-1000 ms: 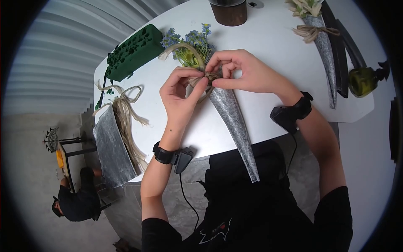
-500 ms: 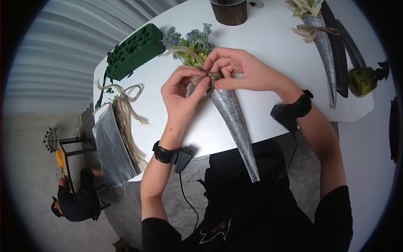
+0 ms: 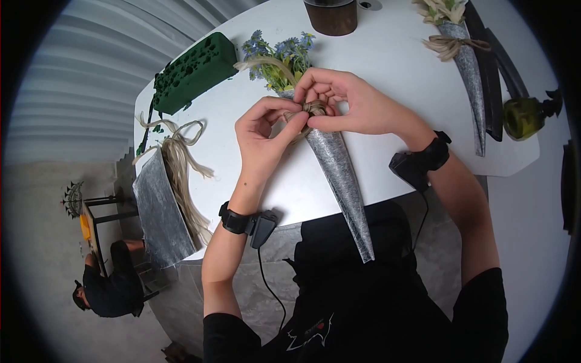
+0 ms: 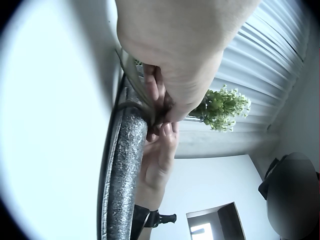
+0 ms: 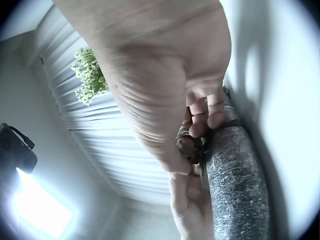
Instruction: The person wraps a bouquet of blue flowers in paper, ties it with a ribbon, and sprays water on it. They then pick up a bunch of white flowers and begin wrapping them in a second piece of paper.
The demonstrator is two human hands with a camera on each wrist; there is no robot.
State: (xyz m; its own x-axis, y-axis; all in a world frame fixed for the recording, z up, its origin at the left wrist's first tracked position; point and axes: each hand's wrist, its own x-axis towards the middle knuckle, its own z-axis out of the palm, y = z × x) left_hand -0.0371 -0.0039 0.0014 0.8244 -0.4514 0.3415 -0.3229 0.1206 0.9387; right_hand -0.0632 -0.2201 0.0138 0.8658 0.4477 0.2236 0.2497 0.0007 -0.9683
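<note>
A grey mottled cone (image 3: 339,175) lies with its narrow tip past the table's front edge, blue flowers (image 3: 281,57) coming out of its wide end. Around its upper part is a knotted bow of tan raffia (image 3: 315,109). My left hand (image 3: 266,130) pinches the raffia at the left of the knot between thumb and fingers. From the right, my right hand (image 3: 351,106) pinches it beside the knot, thumb tip close to the left thumb. In the left wrist view a raffia strand (image 4: 135,82) crosses the cone. The fingers partly hide the knot.
Green foam block (image 3: 193,72) at the back left; loose raffia (image 3: 178,157) and a grey sheet (image 3: 160,212) at the left edge. A dark pot (image 3: 331,18) stands at the back. Another wrapped cone (image 3: 469,78) and a green bottle (image 3: 521,118) are at right. A person (image 3: 115,281) sits far left.
The flowers and the cone's wide end have shifted slightly right. My left hand has moved a little right with them, and more of the raffia knot shows between the hands.
</note>
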